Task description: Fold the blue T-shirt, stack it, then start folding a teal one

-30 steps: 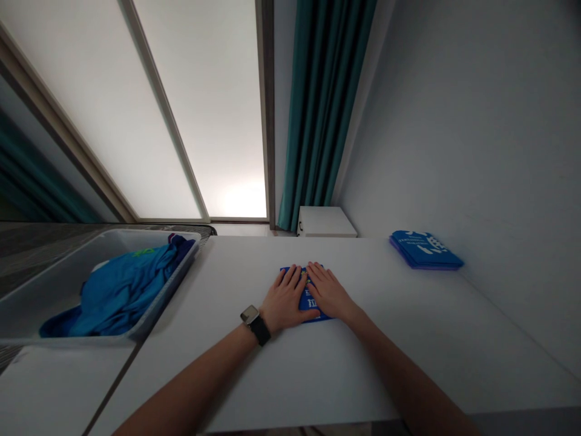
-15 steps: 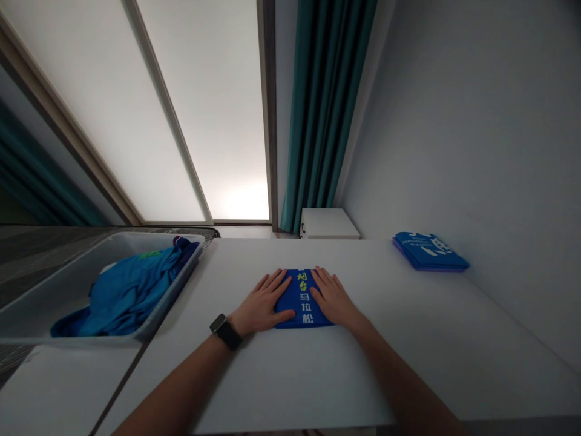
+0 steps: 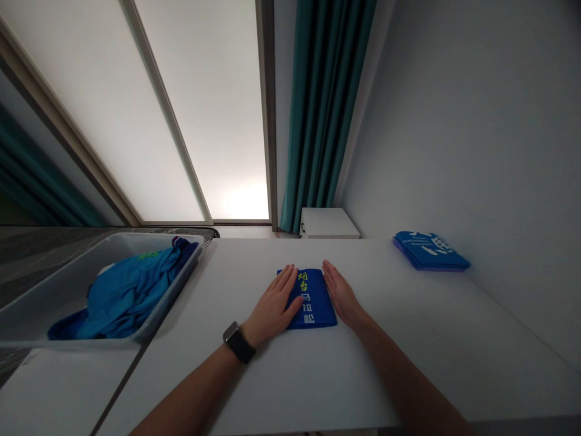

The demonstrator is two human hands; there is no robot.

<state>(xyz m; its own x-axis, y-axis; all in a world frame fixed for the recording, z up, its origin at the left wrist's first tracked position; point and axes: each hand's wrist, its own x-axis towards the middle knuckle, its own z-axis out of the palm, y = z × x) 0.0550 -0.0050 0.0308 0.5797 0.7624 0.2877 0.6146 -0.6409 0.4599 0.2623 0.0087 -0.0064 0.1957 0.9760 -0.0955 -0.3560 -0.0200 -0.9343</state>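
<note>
A folded blue shirt (image 3: 320,303) with yellow and white characters lies flat on the white table (image 3: 281,387) in front of me. My left hand (image 3: 276,303) rests flat over its left part, fingers stretched out and pointing away from me; a dark watch (image 3: 238,343) is on that wrist. Along the shirt's right edge stands my right hand (image 3: 341,295), turned on its side with fingers straight, nothing held in it. Both hands are open. Part of the lettering is hidden by my left thumb.
To the left sits a pale plastic bin (image 3: 131,239) with crumpled blue clothing (image 3: 124,297) inside. A stack of folded blue garments (image 3: 431,251) lies at the right by the wall (image 3: 490,133). Beyond the table are a low white cabinet (image 3: 330,223) and a teal curtain (image 3: 327,109).
My left hand has slid right, farther onto the folded shirt. The right hand has moved off its top to the right edge and tipped onto its side. The shirt has shifted slightly right.
</note>
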